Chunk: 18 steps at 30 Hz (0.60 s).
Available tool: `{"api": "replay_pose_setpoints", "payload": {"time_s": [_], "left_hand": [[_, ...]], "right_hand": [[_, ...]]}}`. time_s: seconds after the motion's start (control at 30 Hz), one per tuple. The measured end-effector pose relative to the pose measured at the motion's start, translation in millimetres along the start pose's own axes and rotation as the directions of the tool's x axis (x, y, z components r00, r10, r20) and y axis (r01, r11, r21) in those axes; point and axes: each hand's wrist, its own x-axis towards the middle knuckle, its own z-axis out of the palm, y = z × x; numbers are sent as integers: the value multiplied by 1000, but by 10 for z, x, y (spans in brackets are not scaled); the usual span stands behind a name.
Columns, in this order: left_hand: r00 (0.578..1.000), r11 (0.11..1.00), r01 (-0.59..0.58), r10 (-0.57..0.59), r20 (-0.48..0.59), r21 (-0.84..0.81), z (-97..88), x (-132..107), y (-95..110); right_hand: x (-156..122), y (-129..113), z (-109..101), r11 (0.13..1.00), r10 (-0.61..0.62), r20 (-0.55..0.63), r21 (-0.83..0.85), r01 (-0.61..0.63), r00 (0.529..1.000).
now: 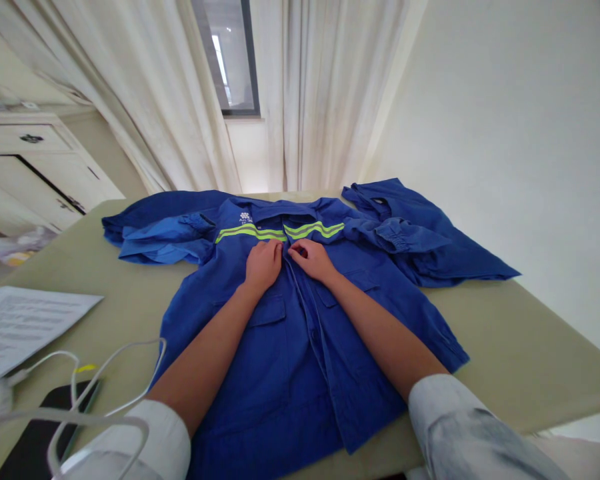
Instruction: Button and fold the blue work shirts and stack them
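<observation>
A blue work jacket (280,347) with yellow-green reflective stripes (280,232) lies front-up on a pale green table (520,333). Both my hands meet at the front placket just below the collar. My left hand (263,263) has its fingers curled and pinching the left edge of the placket. My right hand (311,258) pinches the right edge of the placket, fingers closed, with a small button-like thing between them that I cannot make out. The jacket's sleeves are folded out to either side.
A second blue garment (430,233) lies at the back right of the table. Printed paper (20,323), a white cable (80,373) and a dark phone-like slab (45,433) sit at the front left. White curtains (300,93) and a cabinet (35,167) stand behind.
</observation>
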Motion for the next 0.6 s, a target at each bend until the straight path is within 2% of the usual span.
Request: {"api": "replay_pose_setpoints", "payload": {"time_s": [0.07, 0.17, 0.23, 0.3, 0.37, 0.43, 0.47, 0.53, 0.6], "left_hand": [[999, 979, -43, 42, 9, 200, -41, -45, 32], [995, 931, -51, 18, 95, 361, -49, -109, 56], [990, 909, -11, -49, 132, 417, -33, -137, 69], [986, 893, 34, -103, 131, 448, -18, -150, 86], [984, 885, 61, -130, 120, 461, -13, -150, 96], [985, 894, 57, -124, 123, 445, -20, -141, 89], [986, 906, 41, -105, 129, 420, -26, -135, 77], [990, 941, -8, -41, 137, 337, -36, -122, 44], [989, 968, -83, 51, 140, 237, -38, -114, 8]], "right_hand": [[-8, -24, -12, 1000, -15, 13, -21, 16, 1000], [-28, -89, -33, 985, -74, 92, -148, 87, 993], [-41, -130, -41, 962, -43, 114, -262, 72, 993], [-53, -150, -38, 945, 39, 85, -327, -9, 996], [-62, -149, -21, 946, 92, 64, -316, -68, 994], [-57, -137, -7, 968, 74, 41, -243, -62, 996], [-47, -130, -15, 979, 56, -6, -197, -57, 998], [-5, -112, -104, 989, 50, -191, -128, -76, 980], [47, -72, -341, 980, 88, -421, -127, -155, 903]]}}
